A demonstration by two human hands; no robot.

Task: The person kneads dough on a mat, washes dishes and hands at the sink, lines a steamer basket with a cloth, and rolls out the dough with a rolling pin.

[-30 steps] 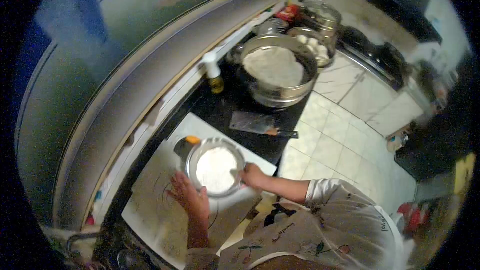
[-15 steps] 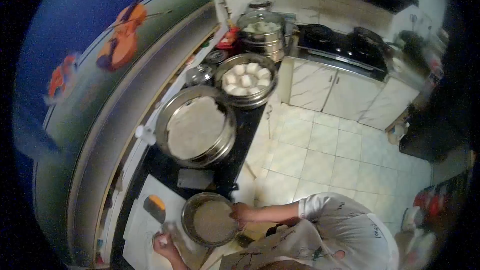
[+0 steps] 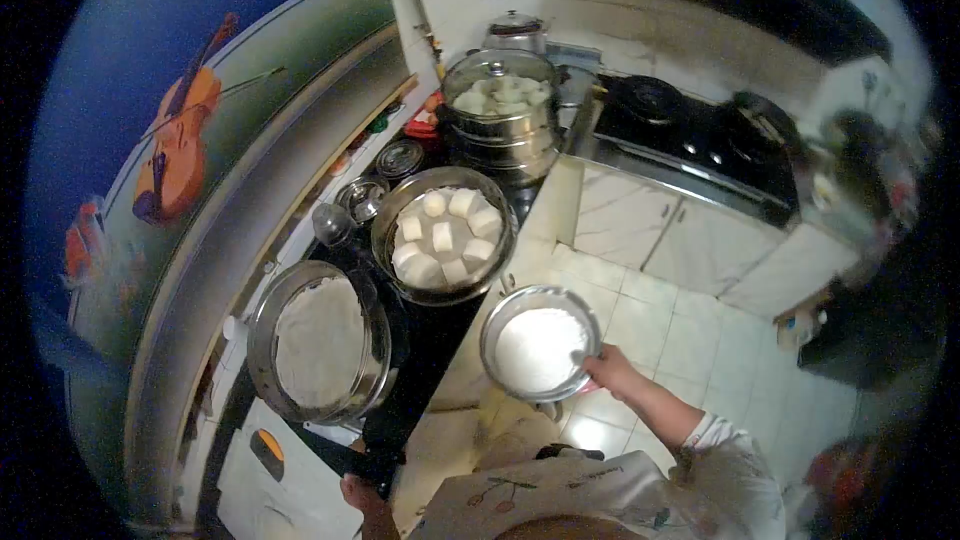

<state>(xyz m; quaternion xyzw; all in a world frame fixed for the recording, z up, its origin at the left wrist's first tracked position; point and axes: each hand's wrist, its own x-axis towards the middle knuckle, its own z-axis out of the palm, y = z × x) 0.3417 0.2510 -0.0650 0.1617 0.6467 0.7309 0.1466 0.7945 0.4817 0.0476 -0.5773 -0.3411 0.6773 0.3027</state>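
Note:
A round metal bowl (image 3: 540, 345) of white powder is held by its right rim in my right hand (image 3: 612, 374), with the floor behind it. My left hand (image 3: 362, 493) is low in the view, fingers curled, beside the white board's (image 3: 245, 490) right edge; what it holds, if anything, is too small to tell. Just above it lies a dark knife (image 3: 345, 455), partly hard to make out. A scraper with an orange part (image 3: 268, 453) rests on the board. Beyond the board stands a wide steamer pot (image 3: 375, 380) lined with pale cloth (image 3: 320, 345).
A steamer tray (image 3: 505, 250) holds several white dough pieces (image 3: 442, 237). Behind it stands a stacked steamer (image 3: 500, 130) with a glass lid. Glass lids or jars (image 3: 362, 198) line the wall side. A stove (image 3: 700, 145) stands at the back right, above white cabinets (image 3: 660, 220).
The view has shifted along the counter towards the stove. My right hand has carried the bowl away from the board and out past the counter's edge. My left hand is off the bowl, near the knife.

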